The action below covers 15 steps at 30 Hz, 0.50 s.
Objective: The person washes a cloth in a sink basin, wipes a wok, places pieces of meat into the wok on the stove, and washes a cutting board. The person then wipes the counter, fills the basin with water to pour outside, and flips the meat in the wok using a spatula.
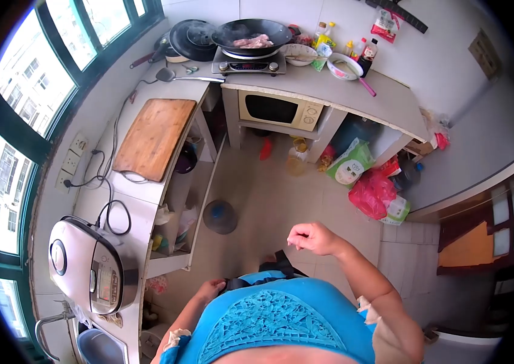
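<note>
My right hand (311, 238) is raised in front of my body, fingers curled, over the floor; whether something small is between the fingertips cannot be made out. Low at my left side, my left hand (210, 290) is beside a dark strap or cloth (251, 280) at my waist, and its fingers are partly hidden. Far ahead, a black wok (223, 36) with pieces of meat (254, 42) steams on an induction cooker (249, 65). A metal spatula (191, 78) lies on the counter to its left.
A wooden board (155, 139) and a rice cooker (93, 267) are on the left counter (138, 212). Bowls and bottles stand right of the cooker, above a microwave (278, 109). On the floor are a round dark container (220, 217), a pink bag (373, 193) and other bags.
</note>
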{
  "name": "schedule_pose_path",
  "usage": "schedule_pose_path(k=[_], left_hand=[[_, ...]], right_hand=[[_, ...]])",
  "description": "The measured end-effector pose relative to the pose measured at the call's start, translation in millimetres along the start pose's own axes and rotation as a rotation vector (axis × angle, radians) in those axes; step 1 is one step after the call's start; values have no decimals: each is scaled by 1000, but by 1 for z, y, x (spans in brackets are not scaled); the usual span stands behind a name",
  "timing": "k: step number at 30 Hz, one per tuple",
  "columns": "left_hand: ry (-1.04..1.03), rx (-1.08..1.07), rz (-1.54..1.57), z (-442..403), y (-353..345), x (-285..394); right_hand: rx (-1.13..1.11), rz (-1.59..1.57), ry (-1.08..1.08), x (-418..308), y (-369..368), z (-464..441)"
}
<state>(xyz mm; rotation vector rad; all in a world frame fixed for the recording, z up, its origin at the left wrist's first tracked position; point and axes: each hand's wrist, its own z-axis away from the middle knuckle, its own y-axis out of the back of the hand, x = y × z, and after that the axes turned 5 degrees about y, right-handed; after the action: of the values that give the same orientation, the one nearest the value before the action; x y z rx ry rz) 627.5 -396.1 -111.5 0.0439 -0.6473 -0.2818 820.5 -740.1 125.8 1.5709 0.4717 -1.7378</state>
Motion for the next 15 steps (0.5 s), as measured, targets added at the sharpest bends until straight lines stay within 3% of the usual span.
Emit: schedule_pose_path(k=[1, 4, 5, 7, 10, 14, 15], left_hand=[[16, 19, -1, 4, -5, 22], [12, 76, 99, -19, -3, 42], [12, 63, 183, -24, -2, 54], [20, 30, 332, -33, -2, 75], [-33, 12, 178, -58, 8, 125], [-73, 2, 132, -123, 28, 172], [-43, -2, 160, -135, 32, 190]], right_hand=[[-44, -63, 53, -31, 29, -3], [-153, -186, 676, -130, 86, -10], [-206, -302, 790, -149, 96, -7], [-565, -550, 1030, -175, 117, -29], [-742, -640, 1145, -212, 136, -49], [-409, -860, 1190, -240, 121, -58], [-522, -815, 1225, -245, 133, -71]])
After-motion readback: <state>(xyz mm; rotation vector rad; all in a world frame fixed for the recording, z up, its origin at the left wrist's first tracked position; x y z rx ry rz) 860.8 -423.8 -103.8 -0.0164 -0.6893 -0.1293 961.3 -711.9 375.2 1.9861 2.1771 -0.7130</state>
